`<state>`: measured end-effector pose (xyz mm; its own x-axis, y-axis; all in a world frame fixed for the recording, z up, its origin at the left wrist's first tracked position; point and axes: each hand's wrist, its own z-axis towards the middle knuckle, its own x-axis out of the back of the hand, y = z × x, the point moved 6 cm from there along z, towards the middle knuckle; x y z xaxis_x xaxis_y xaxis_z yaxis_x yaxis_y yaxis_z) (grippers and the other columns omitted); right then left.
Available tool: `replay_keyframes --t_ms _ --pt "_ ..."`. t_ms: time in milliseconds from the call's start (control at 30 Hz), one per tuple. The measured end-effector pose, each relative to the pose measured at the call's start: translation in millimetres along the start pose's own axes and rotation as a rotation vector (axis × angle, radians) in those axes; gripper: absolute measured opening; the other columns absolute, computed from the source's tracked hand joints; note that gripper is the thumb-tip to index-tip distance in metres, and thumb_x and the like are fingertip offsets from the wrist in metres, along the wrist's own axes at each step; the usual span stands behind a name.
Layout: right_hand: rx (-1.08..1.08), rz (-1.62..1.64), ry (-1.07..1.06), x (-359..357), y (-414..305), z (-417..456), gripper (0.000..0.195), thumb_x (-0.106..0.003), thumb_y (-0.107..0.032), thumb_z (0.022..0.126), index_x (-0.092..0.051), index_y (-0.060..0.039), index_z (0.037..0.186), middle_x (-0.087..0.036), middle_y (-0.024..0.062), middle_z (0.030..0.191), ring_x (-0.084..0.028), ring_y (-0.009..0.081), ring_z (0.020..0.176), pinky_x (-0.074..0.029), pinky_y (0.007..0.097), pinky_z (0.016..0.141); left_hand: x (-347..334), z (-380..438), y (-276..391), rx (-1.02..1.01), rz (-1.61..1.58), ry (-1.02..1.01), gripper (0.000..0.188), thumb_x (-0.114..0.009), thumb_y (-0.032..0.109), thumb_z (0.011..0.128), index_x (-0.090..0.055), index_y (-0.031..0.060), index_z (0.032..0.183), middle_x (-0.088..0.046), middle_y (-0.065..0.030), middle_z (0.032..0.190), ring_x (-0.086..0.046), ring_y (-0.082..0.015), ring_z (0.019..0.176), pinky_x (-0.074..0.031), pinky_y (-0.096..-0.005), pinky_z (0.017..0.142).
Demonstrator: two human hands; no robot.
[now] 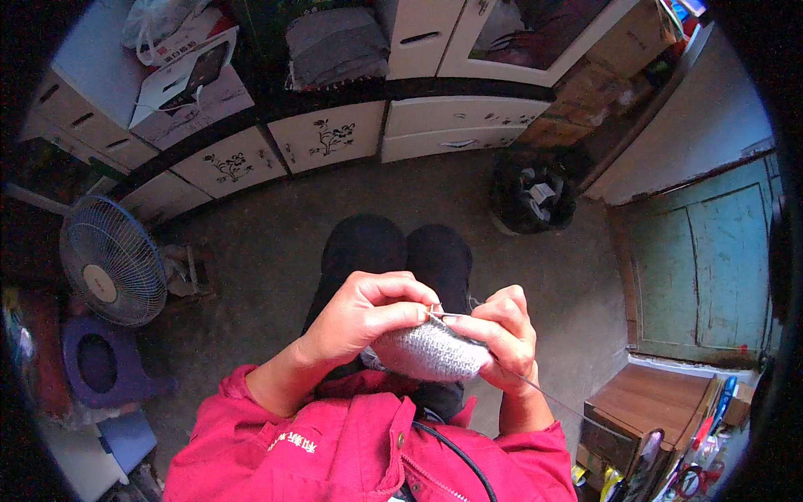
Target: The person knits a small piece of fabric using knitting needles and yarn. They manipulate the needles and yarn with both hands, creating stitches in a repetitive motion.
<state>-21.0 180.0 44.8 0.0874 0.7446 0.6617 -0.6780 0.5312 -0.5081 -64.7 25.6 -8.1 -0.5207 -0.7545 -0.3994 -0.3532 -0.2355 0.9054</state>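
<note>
A light grey knitted piece [433, 354] hangs between my hands, above my lap. My left hand [367, 310] grips its upper left edge, thumb and fingertips pinched close to the needle tips. With my right hand [505, 332] I hold a thin knitting needle [457, 314] against the top edge of the knitting. A thin straight line, needle or yarn, runs from below my right hand towards the lower right. A small loop of grey yarn [475, 302] shows beside my right fingers. My palms and the knitting's underside are hidden.
My knees [364, 245] are in dark trousers. An electric fan [113, 260] and a purple plastic seat [103, 361] stand at the left. White cabinets [326, 138] line the far side. A lined waste bin [533, 201], blue-green door [702, 263] and wooden cabinet [646, 398] are at the right.
</note>
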Motion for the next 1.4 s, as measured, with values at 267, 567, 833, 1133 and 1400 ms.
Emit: replay_keyframes --t_ms 267,567,833,1133,1400 --pt "0.029 -0.151 0.063 -6 3 -4 0.026 -0.066 -0.028 0.072 -0.059 -0.0105 0.09 -0.055 0.0036 0.08 -0.05 0.0224 0.076 -0.036 0.0366 0.069 -4 -4 5 -0.044 0.115 0.13 0.015 -0.067 0.012 0.086 -0.07 -0.0009 0.093 -0.064 -0.0021 0.087 -0.06 -0.0077 0.081 -0.046 -0.0224 0.074" --pt "-0.415 0.186 0.03 -2 23 1 0.011 -0.068 -0.005 0.074 -0.067 -0.0061 0.085 -0.06 0.0084 0.091 -0.054 0.024 0.086 -0.043 0.0325 0.075 -3 0 -5 0.106 -0.073 0.023 0.013 -0.066 0.012 0.086 -0.07 -0.0002 0.087 -0.061 0.0001 0.079 -0.058 -0.0069 0.079 -0.045 -0.0225 0.073" --pt "-0.598 1.024 -0.47 -22 22 -6 0.022 -0.063 -0.012 0.086 -0.058 -0.0002 0.068 -0.059 0.0071 0.084 -0.052 0.0167 0.084 -0.041 0.0303 0.074 -5 -1 4 -0.053 -0.009 0.002 0.011 -0.066 0.01 0.085 -0.071 0.0009 0.085 -0.061 -0.0013 0.08 -0.057 -0.0091 0.078 -0.044 -0.0248 0.071" --pt "-0.777 1.518 0.577 28 95 -35 0.016 -0.049 -0.02 0.095 -0.052 -0.0036 0.093 -0.055 0.01 0.1 -0.057 0.0191 0.086 -0.049 0.029 0.076 1 -11 9 0.106 -0.141 -0.023 0.013 -0.068 0.016 0.084 -0.07 0.0029 0.085 -0.055 0.0046 0.076 -0.051 -0.004 0.068 -0.036 -0.0197 0.056" --pt "-1.178 0.717 0.581 33 181 -96 0.019 -0.056 -0.03 0.093 -0.059 -0.0141 0.085 -0.049 -0.006 0.066 -0.037 0.0011 0.051 -0.022 0.0176 0.041 -1 -14 -4 0.07 -0.074 -0.062 0.016 -0.069 0.017 0.085 -0.071 0.0018 0.086 -0.06 0.0026 0.08 -0.054 -0.0059 0.072 -0.04 -0.0221 0.064"
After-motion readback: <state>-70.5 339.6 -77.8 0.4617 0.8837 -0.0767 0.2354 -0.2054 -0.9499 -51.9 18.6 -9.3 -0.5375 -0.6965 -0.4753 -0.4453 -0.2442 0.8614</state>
